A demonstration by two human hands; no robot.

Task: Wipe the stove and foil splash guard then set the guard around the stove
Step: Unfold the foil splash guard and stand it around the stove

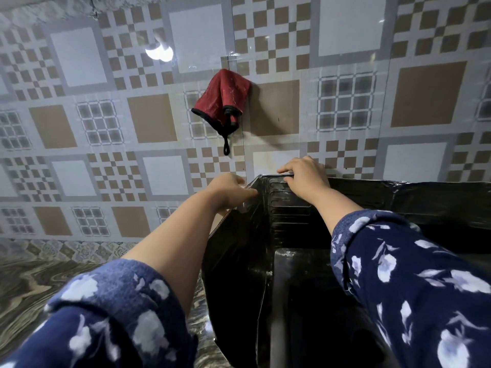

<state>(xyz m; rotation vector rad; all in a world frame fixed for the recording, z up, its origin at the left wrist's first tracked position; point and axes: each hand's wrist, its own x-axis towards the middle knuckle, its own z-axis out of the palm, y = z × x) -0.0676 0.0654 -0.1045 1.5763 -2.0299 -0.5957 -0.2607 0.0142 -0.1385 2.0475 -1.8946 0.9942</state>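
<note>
A dark, shiny foil splash guard (239, 251) stands upright around the black stove (300, 282), its back panel against the tiled wall and its left panel folded forward. My left hand (228, 189) grips the top edge of the left panel near the back corner. My right hand (303, 176) lies over the top rim of the back panel, fingers curled on it. My right sleeve hides much of the stove's top.
A red cloth (223, 99) with black trim hangs on the patterned tile wall (106, 128) above the guard. A marbled countertop (32, 277) extends to the left of the stove. The guard's back panel continues to the right edge of view.
</note>
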